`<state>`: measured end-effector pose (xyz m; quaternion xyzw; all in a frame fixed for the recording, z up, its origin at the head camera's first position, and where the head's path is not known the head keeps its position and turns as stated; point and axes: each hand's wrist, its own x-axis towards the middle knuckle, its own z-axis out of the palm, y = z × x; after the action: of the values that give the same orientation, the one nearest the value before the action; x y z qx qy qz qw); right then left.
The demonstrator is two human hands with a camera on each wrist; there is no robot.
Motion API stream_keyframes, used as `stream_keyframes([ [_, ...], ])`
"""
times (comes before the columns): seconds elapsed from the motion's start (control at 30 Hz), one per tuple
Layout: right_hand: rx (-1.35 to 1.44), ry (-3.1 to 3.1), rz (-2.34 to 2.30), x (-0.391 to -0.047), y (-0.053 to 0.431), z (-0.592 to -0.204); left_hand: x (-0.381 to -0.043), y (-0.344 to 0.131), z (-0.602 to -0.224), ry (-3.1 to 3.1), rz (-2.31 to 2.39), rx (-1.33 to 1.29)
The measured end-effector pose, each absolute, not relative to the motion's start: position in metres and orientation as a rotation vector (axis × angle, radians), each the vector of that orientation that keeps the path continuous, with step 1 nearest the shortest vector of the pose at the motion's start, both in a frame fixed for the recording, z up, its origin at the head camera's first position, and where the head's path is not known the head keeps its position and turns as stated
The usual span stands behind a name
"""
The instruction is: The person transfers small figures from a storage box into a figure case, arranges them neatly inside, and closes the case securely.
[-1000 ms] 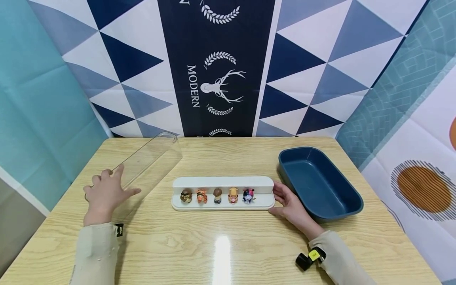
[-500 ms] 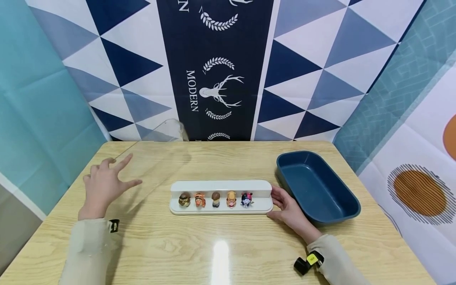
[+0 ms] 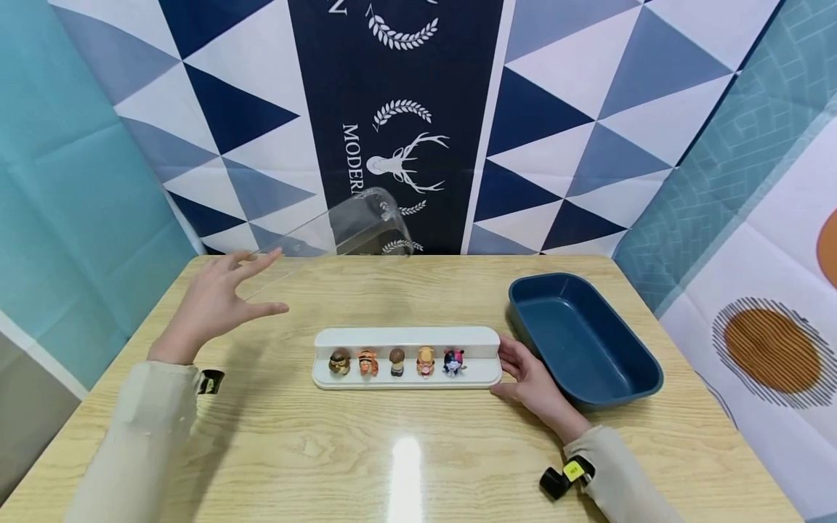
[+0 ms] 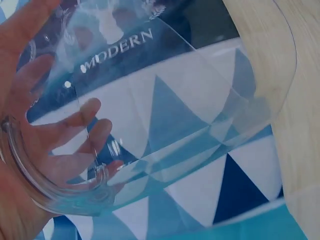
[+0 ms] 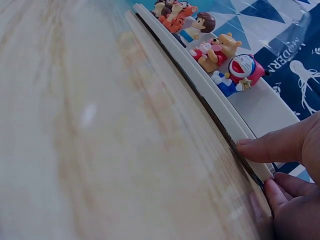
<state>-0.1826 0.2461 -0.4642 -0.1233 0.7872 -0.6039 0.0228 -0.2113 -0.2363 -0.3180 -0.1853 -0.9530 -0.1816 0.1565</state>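
My left hand (image 3: 212, 305) grips the near end of a long clear plastic cover (image 3: 356, 225), thumb and fingers spread across its width. The cover is held above the table, slanting up toward the back wall; in the left wrist view the fingers (image 4: 82, 115) show through its transparent side. In the middle of the table lies a white display stand (image 3: 408, 338) bearing a row of several small cartoon figurines (image 3: 397, 362). At the stand's right end, my right hand (image 3: 532, 378) holds it, with the thumb (image 5: 275, 145) on the front rim in the right wrist view.
A deep dark-blue plastic bin (image 3: 588, 341) stands just right of the right hand. The wooden table (image 3: 314, 450) ends at the back against a patterned cloth (image 3: 399, 131). A black wrist strap with a yellow tag (image 3: 574, 469) sits on the right sleeve.
The left hand has raised the clear cover off the table and carried it rightward and up. The right hand and the white display stand stay in place.
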Motion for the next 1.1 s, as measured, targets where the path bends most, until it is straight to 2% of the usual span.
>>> stream_keyframes([
  [0.77,-0.401,2.444,-1.883,-0.182,0.247,-0.466,-0.212,-0.181,-0.298,-2.674,-0.499,-1.124],
  [1.1,-0.404,2.428,-1.906,-0.179,0.246,-0.463,-0.213,-0.162,-0.308,-2.727,-0.459,-1.187],
])
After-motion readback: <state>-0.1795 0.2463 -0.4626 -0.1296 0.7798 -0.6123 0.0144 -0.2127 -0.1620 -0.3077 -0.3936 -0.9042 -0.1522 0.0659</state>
